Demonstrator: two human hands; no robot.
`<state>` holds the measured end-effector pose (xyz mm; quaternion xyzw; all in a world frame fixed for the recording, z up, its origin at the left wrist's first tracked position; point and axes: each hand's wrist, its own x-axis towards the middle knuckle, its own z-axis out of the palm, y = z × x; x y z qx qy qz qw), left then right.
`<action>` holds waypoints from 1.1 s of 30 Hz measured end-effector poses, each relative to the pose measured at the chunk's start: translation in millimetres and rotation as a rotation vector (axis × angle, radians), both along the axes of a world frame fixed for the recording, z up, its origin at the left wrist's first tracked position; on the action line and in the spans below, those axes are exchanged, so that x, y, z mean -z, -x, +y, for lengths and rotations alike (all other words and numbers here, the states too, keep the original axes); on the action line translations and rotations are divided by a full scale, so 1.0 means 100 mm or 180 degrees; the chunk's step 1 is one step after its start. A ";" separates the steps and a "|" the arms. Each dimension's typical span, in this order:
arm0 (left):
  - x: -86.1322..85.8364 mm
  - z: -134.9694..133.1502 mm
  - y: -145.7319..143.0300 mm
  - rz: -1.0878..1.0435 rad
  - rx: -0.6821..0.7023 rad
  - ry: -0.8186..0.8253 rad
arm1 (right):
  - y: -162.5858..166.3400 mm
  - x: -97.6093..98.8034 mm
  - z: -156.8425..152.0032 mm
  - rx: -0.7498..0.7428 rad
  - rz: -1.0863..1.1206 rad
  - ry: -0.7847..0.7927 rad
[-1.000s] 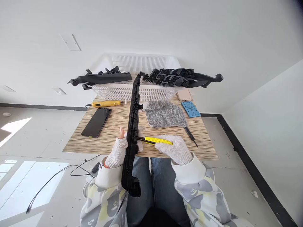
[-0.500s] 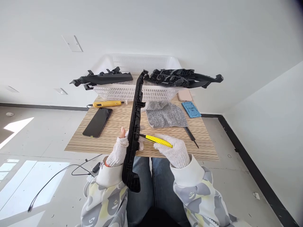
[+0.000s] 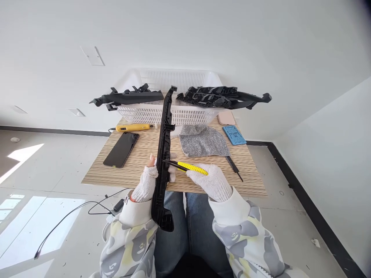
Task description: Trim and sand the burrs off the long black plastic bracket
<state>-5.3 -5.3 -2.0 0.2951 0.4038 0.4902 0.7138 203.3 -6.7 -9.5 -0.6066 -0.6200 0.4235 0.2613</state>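
Note:
My left hand [image 3: 148,180], in a white knit glove with the thumb bare, is wrapped round a long black plastic trim piece [image 3: 164,146]. The piece stands lengthwise in front of me, its wide hooked end low over my lap and its narrow end in front of the basket. In my gloved right hand [image 3: 213,180] is a yellow-and-black utility knife [image 3: 191,167], pointing left. Its thin tip lies at the middle of the trim piece, close to my left fingers, which are partly hidden behind the piece.
A white basket [image 3: 174,114] at the back bears more black trim pieces [image 3: 223,96]. On the wooden table [image 3: 139,162] lie a yellow pen-like power tool [image 3: 133,127], a black phone [image 3: 121,150], a grey cloth [image 3: 204,142], a black tool [image 3: 234,166], a blue packet [image 3: 234,134] and a pink case [image 3: 226,117].
The knife has shifted slightly left and up, and its tip now reaches further across the trim piece. The trim piece has tilted a little; both hands keep their hold.

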 end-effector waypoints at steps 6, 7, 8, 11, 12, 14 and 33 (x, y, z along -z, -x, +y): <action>-0.02 -0.01 -0.04 0.0052 0.0000 -0.0093 | -0.04 -0.23 0.11 -0.0544 -0.0521 0.0528; -0.02 -0.01 -0.04 0.0072 0.0017 -0.0107 | -0.05 -0.26 0.12 -0.0632 -0.0551 0.0584; -0.01 -0.01 -0.04 0.0082 0.0038 -0.0116 | -0.06 -0.28 0.14 -0.0704 -0.0577 0.0618; 0.01 0.00 -0.03 0.0056 0.0098 -0.0122 | -0.09 -0.29 0.19 -0.0856 -0.0660 0.0599; 0.01 0.00 -0.03 0.0044 0.0125 -0.0119 | -0.09 -0.29 0.21 -0.0871 -0.0707 0.0576; 0.02 0.01 -0.02 0.0029 0.0163 -0.0126 | -0.09 -0.28 0.23 -0.0870 -0.0826 0.0531; 0.08 -0.02 0.01 0.0256 0.0205 -0.0015 | -0.08 -0.25 0.36 -0.0994 -0.0487 0.1042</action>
